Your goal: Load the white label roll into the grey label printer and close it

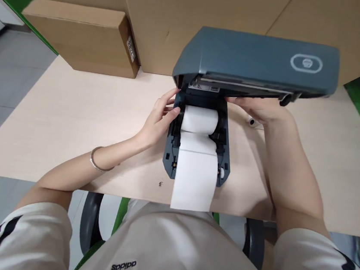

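A dark grey label printer (169,160) stands on the table with its lid (247,56) raised and swung over to the right. Inside lies a white label roll (200,120); its label strip (194,182) runs out over the front and past the table edge. My left hand (159,122) grips the printer's left side, thumb on the upper rim and fingers along the outer wall. On the other side my right hand (261,108) reaches under the raised lid and holds the printer's rear right side; the lid hides part of it.
A small white roll (252,121) with a dark core lies beside my right wrist. Cardboard boxes (80,37) stand along the back of the pale wooden table (104,113). Chair armrests (90,222) show below the front edge.
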`<state>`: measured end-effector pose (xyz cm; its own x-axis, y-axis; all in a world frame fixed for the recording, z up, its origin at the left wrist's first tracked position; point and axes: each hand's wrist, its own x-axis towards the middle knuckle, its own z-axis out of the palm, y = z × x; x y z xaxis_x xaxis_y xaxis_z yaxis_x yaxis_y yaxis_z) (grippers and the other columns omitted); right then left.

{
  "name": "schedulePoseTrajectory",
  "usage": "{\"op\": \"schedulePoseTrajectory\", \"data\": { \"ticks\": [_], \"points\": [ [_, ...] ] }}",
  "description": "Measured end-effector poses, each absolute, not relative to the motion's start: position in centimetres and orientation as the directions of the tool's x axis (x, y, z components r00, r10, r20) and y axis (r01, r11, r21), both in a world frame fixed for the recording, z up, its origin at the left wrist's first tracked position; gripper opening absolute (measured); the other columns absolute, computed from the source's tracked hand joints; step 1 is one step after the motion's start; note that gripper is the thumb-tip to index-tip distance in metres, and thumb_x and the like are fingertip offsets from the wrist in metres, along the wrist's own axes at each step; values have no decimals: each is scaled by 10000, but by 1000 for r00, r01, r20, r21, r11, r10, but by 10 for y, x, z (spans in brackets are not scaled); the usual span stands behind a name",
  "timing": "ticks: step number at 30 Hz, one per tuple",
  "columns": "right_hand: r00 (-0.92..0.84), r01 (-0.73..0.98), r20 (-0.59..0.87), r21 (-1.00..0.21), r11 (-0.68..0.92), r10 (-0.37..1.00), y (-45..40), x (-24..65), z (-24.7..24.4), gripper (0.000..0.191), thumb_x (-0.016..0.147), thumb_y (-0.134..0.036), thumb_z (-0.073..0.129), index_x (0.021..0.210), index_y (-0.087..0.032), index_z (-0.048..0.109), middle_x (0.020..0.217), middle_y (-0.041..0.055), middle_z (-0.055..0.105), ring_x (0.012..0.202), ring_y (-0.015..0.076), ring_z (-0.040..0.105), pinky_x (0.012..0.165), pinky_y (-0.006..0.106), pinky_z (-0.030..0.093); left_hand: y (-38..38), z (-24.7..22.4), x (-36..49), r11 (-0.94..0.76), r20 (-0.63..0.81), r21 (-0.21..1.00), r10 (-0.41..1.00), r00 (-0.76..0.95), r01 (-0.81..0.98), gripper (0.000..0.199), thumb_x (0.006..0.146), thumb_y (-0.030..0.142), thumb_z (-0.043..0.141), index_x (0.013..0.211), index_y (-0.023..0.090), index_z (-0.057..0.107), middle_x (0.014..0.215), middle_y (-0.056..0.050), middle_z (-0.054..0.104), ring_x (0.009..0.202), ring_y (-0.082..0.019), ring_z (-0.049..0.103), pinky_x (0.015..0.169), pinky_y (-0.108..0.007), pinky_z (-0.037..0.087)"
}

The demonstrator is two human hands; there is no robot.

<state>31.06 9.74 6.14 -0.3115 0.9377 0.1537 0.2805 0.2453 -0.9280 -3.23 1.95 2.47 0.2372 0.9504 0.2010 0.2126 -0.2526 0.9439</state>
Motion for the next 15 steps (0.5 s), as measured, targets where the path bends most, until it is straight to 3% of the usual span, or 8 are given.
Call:
{"op": "schedulePoseTrajectory", "data": {
  "ticks": [4, 8, 12, 15],
  "points": [
    [-268, 217, 190, -943, 251, 945, 100, 303, 49, 651, 859, -776, 956, 1288, -314, 798, 1541, 66, 831, 1480, 340, 733, 1360, 590, 545, 15, 27, -30, -235, 178, 944, 953, 243, 232, 937, 1020, 610, 828, 1832, 424, 400, 1709, -117, 645, 1636, -367, 580, 1313, -515, 570],
    [-198, 217, 201, -945, 243, 959, 108, 291, 31, 906, 896, -1018, 720, 1475, -322, 746, 1638, 75, 775, 1566, 391, 709, 1378, 660, 526, 14, 28, -26, -175, 133, 964, 969, 210, 198, 1098, 997, 603, 872, 1882, 389, 259, 1676, -146, 657, 1534, -340, 654, 1243, -487, 620],
    [-152, 321, 204, -915, 243, 967, 111, 280, 21, 933, 1035, -1045, 447, 1568, -335, 734, 1690, 84, 742, 1658, 400, 635, 1381, 684, 504, 17, 31, -26, -106, 51, 950, 980, 191, 293, 954, 943, 649, 902, 1743, 284, 530, 1625, -172, 616, 1516, -367, 663, 1231, -494, 636],
    [-143, 383, 194, -893, 235, 971, 108, 275, 20, 943, 1033, -1042, 460, 1589, -329, 728, 1697, 98, 740, 1642, 399, 652, 1378, 655, 516, 20, 32, -28, -53, -25, 938, 975, 221, 343, 903, 920, 596, 893, 1700, 260, 587, 1582, -162, 601, 1454, -364, 675, 1219, -516, 639]
  ]
}}
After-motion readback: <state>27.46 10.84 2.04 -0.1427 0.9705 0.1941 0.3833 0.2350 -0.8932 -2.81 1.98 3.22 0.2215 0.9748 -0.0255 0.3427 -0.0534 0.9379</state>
